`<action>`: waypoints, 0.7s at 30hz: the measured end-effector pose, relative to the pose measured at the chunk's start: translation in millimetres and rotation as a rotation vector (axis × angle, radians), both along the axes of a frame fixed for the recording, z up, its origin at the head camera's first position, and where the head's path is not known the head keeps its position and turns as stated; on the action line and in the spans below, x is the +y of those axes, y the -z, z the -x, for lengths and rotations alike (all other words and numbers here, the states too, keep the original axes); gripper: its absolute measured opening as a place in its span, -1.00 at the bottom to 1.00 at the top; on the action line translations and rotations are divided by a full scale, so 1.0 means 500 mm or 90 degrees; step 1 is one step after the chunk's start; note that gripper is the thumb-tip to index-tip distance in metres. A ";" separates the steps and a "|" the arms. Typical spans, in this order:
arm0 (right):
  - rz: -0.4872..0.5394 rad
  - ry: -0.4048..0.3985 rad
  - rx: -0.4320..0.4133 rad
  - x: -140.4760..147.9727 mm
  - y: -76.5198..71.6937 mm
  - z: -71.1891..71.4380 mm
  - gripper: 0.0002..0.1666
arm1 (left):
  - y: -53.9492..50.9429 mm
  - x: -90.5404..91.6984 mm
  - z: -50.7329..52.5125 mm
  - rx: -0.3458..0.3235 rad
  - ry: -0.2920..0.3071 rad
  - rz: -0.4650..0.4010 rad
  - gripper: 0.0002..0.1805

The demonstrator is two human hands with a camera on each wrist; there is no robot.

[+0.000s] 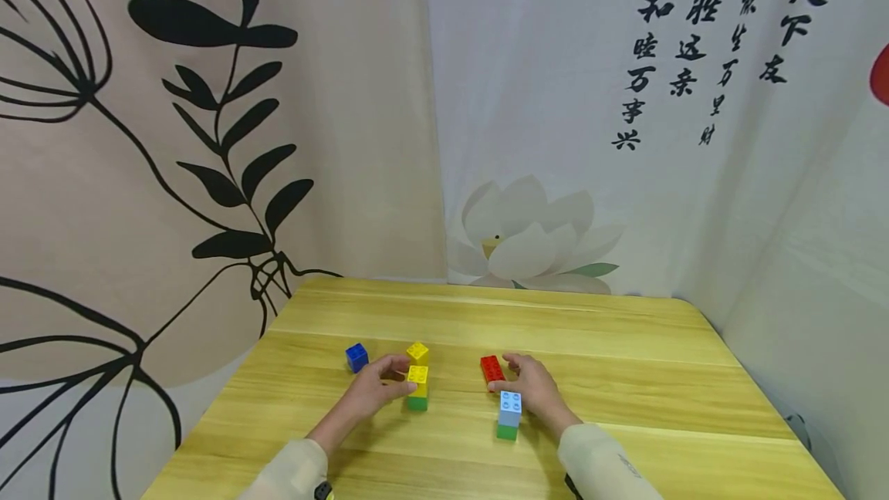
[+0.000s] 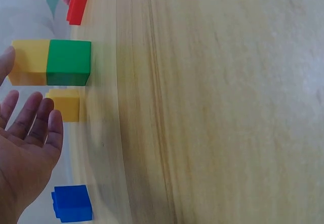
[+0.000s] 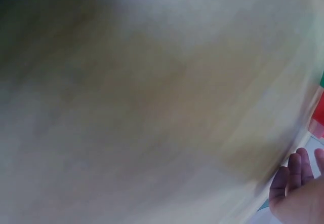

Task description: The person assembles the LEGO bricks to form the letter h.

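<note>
My left hand [image 1: 375, 388] is beside a yellow block [image 1: 418, 378] stacked on a green block [image 1: 417, 403]. In the left wrist view its fingers are loosely extended, with the thumb apart from them near the yellow block. Just behind that stack stands another yellow block [image 1: 417, 353]; a blue block [image 1: 357, 357] lies to the left. My right hand [image 1: 538, 388] is next to a red block [image 1: 492, 371], thumb near its close end, fingers relaxed in the right wrist view. In front of that hand, a light blue block [image 1: 510, 406] sits on a green block [image 1: 507, 432].
The blocks stand on a wooden table [image 1: 625, 346] with light yellow grain. Behind it hangs a pale curtain [image 1: 375, 137] with plant and lotus prints and dark writing. A sleeve shows on each forearm.
</note>
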State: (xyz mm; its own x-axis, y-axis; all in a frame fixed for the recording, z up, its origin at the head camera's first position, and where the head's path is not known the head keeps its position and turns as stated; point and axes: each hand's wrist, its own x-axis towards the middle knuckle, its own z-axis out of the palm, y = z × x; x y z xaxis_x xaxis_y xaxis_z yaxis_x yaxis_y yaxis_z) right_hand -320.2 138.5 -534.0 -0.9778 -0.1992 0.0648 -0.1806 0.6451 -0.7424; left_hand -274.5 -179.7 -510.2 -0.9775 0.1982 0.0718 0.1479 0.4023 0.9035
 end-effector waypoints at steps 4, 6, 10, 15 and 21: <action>-0.008 0.004 -0.001 -0.002 0.000 0.001 -0.09 | 0.003 0.000 0.001 0.001 0.023 0.007 -0.41; -0.013 0.007 -0.003 -0.003 -0.001 0.000 -0.09 | 0.006 0.000 0.002 -0.003 0.028 0.011 -0.41; -0.030 0.014 -0.001 -0.007 -0.003 -0.001 -0.13 | 0.009 0.001 0.002 -0.007 0.032 0.014 -0.44; -0.052 0.017 0.012 -0.005 -0.004 0.000 -0.26 | 0.013 0.001 0.003 -0.008 0.034 0.007 -0.50; -0.063 0.023 0.020 0.001 -0.005 -0.002 -0.47 | 0.015 0.000 0.004 -0.004 0.036 0.000 -0.55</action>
